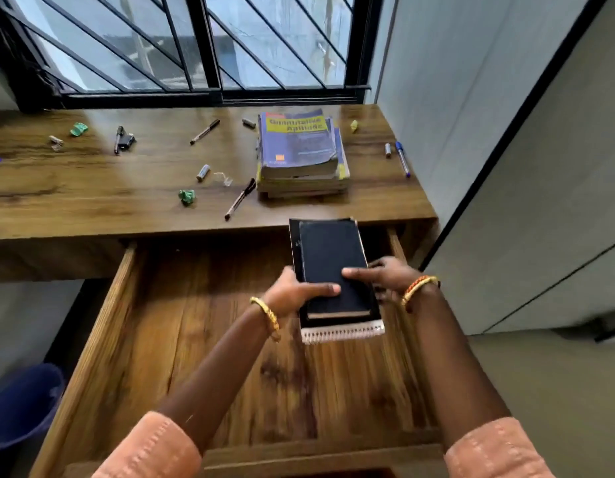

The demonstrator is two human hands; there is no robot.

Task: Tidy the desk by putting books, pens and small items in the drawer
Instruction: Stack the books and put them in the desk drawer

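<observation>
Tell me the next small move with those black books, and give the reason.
Probably lower the black books straight down onto the drawer floor and let go. The left hand and right hand grip the small stack from both sides, over the open drawer near its right wall, and the wood under it looks bare. The stack of books on the desk comes later.
</observation>
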